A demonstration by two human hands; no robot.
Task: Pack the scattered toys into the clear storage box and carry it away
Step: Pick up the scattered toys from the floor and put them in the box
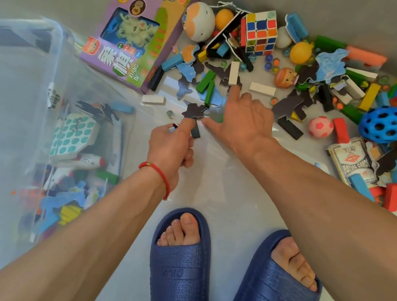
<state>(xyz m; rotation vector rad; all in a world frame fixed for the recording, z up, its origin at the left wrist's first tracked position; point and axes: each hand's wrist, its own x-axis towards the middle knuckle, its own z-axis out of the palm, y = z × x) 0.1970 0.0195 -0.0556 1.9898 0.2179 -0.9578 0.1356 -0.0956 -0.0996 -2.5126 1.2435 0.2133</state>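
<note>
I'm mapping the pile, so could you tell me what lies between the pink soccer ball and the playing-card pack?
A red block lies between the pink soccer ball and the playing-card pack, in the head view.

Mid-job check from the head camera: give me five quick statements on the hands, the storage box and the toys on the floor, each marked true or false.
1. The left hand pinches a dark puzzle piece. True.
2. The clear storage box holds nothing yet. False: toys already lie in it, among them a teal-dotted cube.
3. The right hand grips the pink ball. False: its fingers are spread over the puzzle pieces, and the ball lies apart to the right.
4. The purple game box lies on the floor outside the storage box. True.
5. The blue holed ball is inside the storage box. False: it lies on the floor at right.
</note>
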